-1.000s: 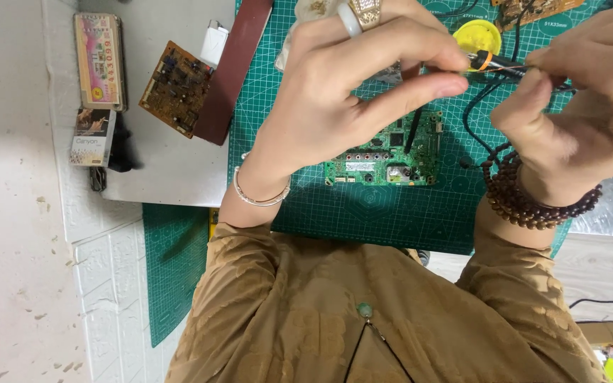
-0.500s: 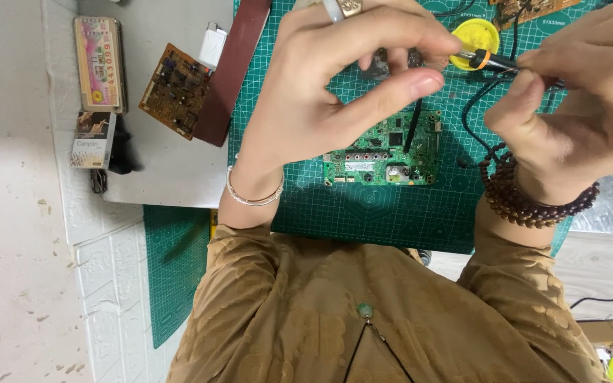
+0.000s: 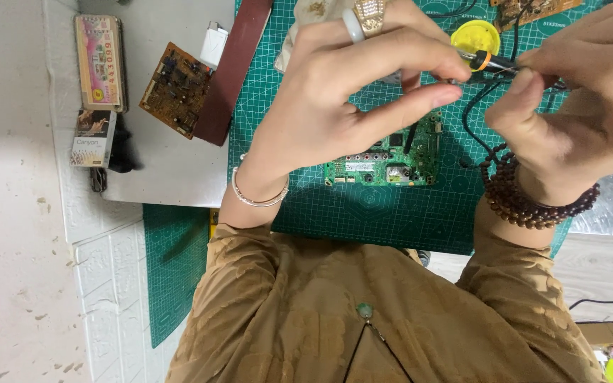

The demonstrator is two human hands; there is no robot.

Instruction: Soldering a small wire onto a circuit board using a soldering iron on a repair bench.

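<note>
My left hand (image 3: 342, 99), with rings and a silver bangle, is raised over a green cutting mat (image 3: 391, 213). Its thumb and forefinger pinch together at the front end of a thin black tool with an orange collar (image 3: 494, 64). My right hand (image 3: 583, 113), wearing a brown bead bracelet, grips the rear of that tool. A black cable (image 3: 470, 120) hangs from it down to the mat. Below the hands lies a green circuit board (image 3: 384, 159), partly hidden by my left hand. A yellow round tin (image 3: 475, 35) sits just behind the tool's tip.
A brown circuit board (image 3: 177, 89), a dark red strip (image 3: 232, 71) and a small white object (image 3: 214, 44) lie left of the mat. Two small boxes (image 3: 98, 64) sit at the far left. Another brown board (image 3: 533, 10) is at the top right, and a cardboard box (image 3: 611, 340) at the bottom right.
My left thumb opened away from the tool tip half a second ago and has come back near the forefinger. Both hands stay over the green board.
</note>
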